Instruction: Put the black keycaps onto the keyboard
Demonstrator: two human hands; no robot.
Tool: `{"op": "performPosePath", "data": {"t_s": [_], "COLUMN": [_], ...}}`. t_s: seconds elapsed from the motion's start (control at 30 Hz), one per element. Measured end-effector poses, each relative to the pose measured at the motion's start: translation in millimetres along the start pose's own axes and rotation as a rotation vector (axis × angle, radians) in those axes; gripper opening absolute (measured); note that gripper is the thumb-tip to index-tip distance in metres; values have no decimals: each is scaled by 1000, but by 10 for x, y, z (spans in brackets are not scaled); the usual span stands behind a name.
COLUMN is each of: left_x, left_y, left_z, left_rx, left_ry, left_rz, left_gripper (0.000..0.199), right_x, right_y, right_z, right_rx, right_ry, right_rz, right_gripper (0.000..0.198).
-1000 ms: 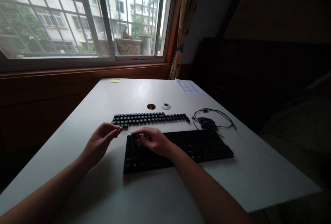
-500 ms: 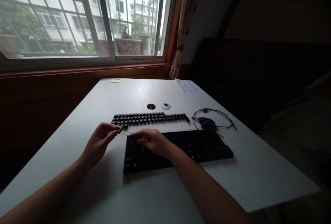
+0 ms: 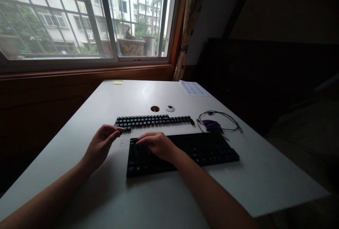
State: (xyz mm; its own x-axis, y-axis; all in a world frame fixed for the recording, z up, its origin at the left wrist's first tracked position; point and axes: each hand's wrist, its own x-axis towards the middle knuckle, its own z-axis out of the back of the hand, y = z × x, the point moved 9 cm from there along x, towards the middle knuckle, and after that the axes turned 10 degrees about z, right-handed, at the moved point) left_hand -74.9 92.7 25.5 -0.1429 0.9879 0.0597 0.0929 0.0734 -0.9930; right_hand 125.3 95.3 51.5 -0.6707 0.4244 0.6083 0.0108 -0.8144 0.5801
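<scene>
Pinched between the thumb and fingers of my left hand (image 3: 100, 142) is a small dark keycap (image 3: 121, 131), held near the left end of the removed keycaps. My right hand (image 3: 157, 146) grips a wire keycap puller (image 3: 125, 143); its thin loops stick out to the left past the keyboard's edge. Beneath my right hand lies a black keyboard (image 3: 209, 151), partly covered by that hand and forearm. Behind it, loose black keycaps (image 3: 155, 120) are lined up in rows on the white table (image 3: 148, 200).
A coiled black cable (image 3: 233, 119) and a purple cloth-like item (image 3: 212, 126) lie behind the keyboard's right end. Farther back are a round hole (image 3: 155, 109), its white cover (image 3: 170, 108), a printed sheet (image 3: 194, 88) and a yellow note (image 3: 118, 82). A barred window stands beyond.
The keycap has come apart from the puller's wires and stays in my left hand, which has shifted slightly left. The puller's loops now hang free beside the keyboard.
</scene>
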Motion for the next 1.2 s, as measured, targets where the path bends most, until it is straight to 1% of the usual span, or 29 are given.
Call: {"op": "performPosePath", "data": {"t_s": [0.33,0.83,1.2], "left_x": [-2,12,-5], "left_y": [21,26,16], "left_z": [-35,-25,-43], "left_rx": [1,5,19], "left_ry": [37,30,62], "left_rz": [21,36,23], "left_gripper": [19,19,17], "right_x": [5,1,0], "right_y": [-49,-65,-68], "right_z": [81,70,80], "right_rx": [-123,-156,-162], "right_ry": [-36,-21,-26], "right_rz": [-54,-78,-89], "right_gripper": [26,26,26]}}
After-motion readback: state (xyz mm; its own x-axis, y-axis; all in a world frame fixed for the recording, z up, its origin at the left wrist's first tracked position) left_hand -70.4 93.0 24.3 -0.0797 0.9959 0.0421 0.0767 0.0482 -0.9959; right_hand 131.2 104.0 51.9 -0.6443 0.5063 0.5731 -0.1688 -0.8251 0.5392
